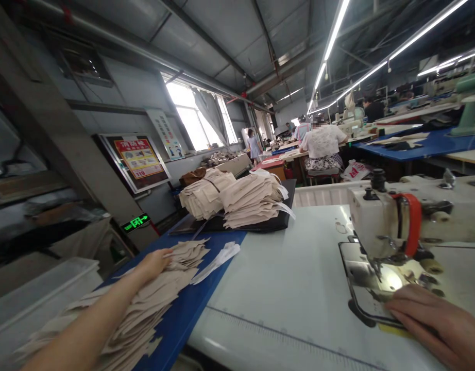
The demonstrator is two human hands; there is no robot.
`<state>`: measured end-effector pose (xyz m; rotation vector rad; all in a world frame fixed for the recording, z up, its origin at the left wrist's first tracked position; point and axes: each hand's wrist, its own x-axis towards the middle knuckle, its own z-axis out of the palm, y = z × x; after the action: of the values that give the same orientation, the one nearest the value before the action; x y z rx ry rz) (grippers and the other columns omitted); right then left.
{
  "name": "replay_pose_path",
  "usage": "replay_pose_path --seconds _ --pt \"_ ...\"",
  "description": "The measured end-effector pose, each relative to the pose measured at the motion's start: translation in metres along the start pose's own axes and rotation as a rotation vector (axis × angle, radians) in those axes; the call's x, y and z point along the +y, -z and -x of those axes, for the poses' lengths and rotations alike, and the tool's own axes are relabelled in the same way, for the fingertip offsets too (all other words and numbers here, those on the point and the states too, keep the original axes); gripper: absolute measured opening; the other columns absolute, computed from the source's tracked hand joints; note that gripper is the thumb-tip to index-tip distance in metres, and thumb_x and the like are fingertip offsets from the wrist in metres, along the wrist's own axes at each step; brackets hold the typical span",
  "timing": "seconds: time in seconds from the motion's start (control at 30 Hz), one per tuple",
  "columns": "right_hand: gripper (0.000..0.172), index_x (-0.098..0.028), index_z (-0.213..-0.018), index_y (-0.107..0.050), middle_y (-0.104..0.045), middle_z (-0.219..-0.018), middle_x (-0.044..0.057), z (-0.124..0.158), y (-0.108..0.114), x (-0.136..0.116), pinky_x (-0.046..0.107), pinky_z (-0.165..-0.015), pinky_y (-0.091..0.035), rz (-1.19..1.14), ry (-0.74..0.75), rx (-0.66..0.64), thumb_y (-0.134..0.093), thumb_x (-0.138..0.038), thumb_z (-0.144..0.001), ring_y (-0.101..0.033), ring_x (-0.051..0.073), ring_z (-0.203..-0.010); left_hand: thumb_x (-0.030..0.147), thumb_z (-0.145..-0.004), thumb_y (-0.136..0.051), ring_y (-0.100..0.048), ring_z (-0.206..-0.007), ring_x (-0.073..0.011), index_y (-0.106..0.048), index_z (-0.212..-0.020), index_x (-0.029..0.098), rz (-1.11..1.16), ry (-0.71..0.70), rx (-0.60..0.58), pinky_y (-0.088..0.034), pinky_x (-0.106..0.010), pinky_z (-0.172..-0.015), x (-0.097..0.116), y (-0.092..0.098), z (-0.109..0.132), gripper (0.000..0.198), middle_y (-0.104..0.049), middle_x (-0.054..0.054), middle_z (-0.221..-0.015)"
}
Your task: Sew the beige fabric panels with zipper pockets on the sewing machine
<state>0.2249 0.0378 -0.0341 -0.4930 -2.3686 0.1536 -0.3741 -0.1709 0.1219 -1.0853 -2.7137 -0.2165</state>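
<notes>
The left hand (154, 265) lies palm down on a loose pile of beige fabric pieces (139, 304), well to the left of the sewing machine (388, 221), on a blue-topped desk (191, 309). Its fingers rest over the top pieces, though I cannot tell whether they pinch any. The right hand (434, 330) lies flat and open in front of the sewing machine, close to its metal plate (361, 275) and needle area (378, 270). Beyond the sewing machine, two bundled stacks of similar fabric (253, 201) sit on a black tray (199, 225), and a white paper strip (218, 263) lies just beside the loose pile.

The main risk is to the right hand: if the machine started or the hand slid forward, the needle could catch a finger. The loose pile reaches the desk's edge (a brush of the sleeve might do it), so pieces could slip toward the white plastic bin (40, 293).
</notes>
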Motion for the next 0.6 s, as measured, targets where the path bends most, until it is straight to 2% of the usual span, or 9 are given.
replay_pose_path --seconds 0.1,0.17,0.33,0.47,0.6 --pt "0.033 -0.033 -0.094 -0.076 -0.077 -0.094 0.005 -0.001 0.002 -0.002 0.031 -0.075 -0.064 0.031 -0.049 -0.008 -0.044 -0.036 -0.101 -0.074 0.025 -0.086 0.028 -0.093 -0.066 -0.065 -0.108 -0.0239 -0.066 -0.11 0.014 -0.052 -0.028 -0.149 -0.053 -0.046 -0.094 0.003 -0.012 -0.018 0.022 -0.068 -0.008 -0.117" --pt "0.033 -0.033 -0.091 -0.076 -0.077 -0.094 0.005 -0.004 0.003 -0.004 0.029 -0.073 -0.064 0.044 -0.056 -0.025 -0.044 -0.035 -0.101 -0.074 0.025 -0.086 0.029 -0.093 -0.066 -0.062 -0.114 -0.0255 -0.064 -0.117 0.015 -0.073 -0.055 -0.209 -0.051 -0.048 -0.097 0.005 -0.018 -0.03 0.027 -0.064 -0.01 -0.125" --pt "0.029 -0.035 -0.095 -0.077 -0.077 -0.094 0.006 -0.005 0.003 -0.004 0.031 -0.074 -0.065 0.039 -0.083 -0.006 -0.048 -0.035 -0.098 -0.075 0.027 -0.086 0.029 -0.093 -0.066 -0.065 -0.107 -0.024 -0.064 -0.116 0.016 -0.088 -0.08 -0.275 -0.054 -0.044 -0.091 0.01 -0.032 -0.046 0.026 -0.065 -0.008 -0.12" --pt "0.026 -0.038 -0.099 -0.076 -0.077 -0.097 0.005 0.003 0.0 0.0 0.032 -0.078 -0.065 0.054 -0.107 -0.025 -0.051 -0.036 -0.097 -0.074 0.028 -0.088 0.031 -0.095 -0.064 -0.067 -0.094 -0.021 -0.068 -0.099 0.014 -0.035 -0.084 -0.207 -0.055 -0.04 -0.086 0.01 -0.034 -0.045 0.018 -0.069 -0.004 -0.1" --pt "0.024 -0.039 -0.102 -0.075 -0.077 -0.098 0.005 0.007 -0.001 0.003 0.033 -0.08 -0.064 0.048 -0.104 -0.045 -0.053 -0.035 -0.096 -0.074 0.028 -0.09 0.034 -0.096 -0.062 -0.066 -0.077 -0.0173 -0.066 -0.086 0.013 0.058 -0.048 0.004 -0.056 -0.034 -0.074 0.01 -0.018 -0.043 0.024 -0.067 -0.001 -0.083"
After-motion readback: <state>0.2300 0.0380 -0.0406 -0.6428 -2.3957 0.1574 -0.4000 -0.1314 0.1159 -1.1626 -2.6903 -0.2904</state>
